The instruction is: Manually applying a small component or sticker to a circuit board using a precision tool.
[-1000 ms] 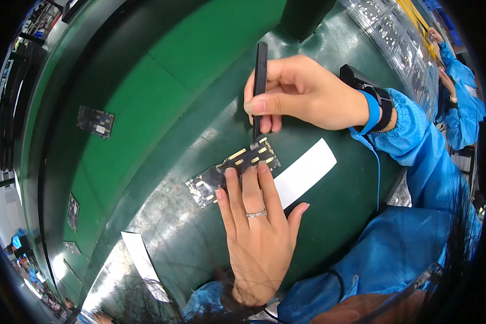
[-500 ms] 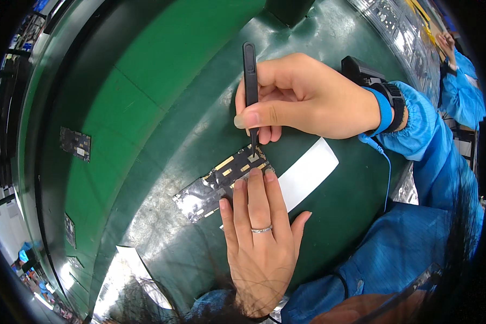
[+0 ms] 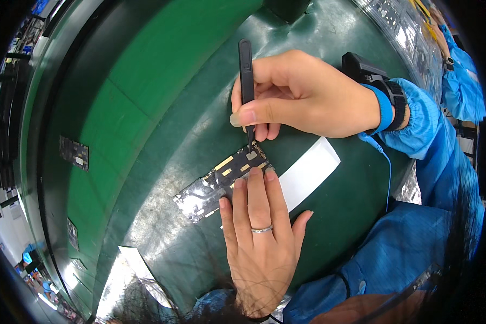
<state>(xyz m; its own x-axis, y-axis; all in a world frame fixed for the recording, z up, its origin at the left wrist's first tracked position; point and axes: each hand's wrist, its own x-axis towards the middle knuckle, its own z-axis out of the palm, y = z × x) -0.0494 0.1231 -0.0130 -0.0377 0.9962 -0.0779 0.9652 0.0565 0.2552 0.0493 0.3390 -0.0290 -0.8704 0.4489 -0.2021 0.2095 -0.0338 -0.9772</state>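
Observation:
A black circuit board (image 3: 207,188) with gold-coloured pads and shiny patches lies slantwise on the dark green work surface. My left hand (image 3: 262,237) rests flat, its outstretched fingertips pressing on the board's near edge; it grasps nothing. Between the thumb and fingers of my right hand (image 3: 308,100) is a pair of black tweezers (image 3: 245,70), held nearly upright. Their tips point down at a small grey square (image 3: 251,155) near the board's far right end. Whether the tips touch it, I cannot tell. A white paper strip (image 3: 310,170) lies to the right, partly beneath my left fingers.
Along the left runs a bright green belt (image 3: 146,70) carrying a circuit board (image 3: 74,153) and a second board (image 3: 73,235). Another white strip (image 3: 143,272) lies at lower left. Clear plastic trays (image 3: 399,32) line the far right. A blue cord (image 3: 387,178) hangs from my right wristband.
The tweezers and my right hand have shifted slightly up and left, lifting the tips off the middle of the grey square. Boards on the belt have moved a little nearer. My left hand stays put.

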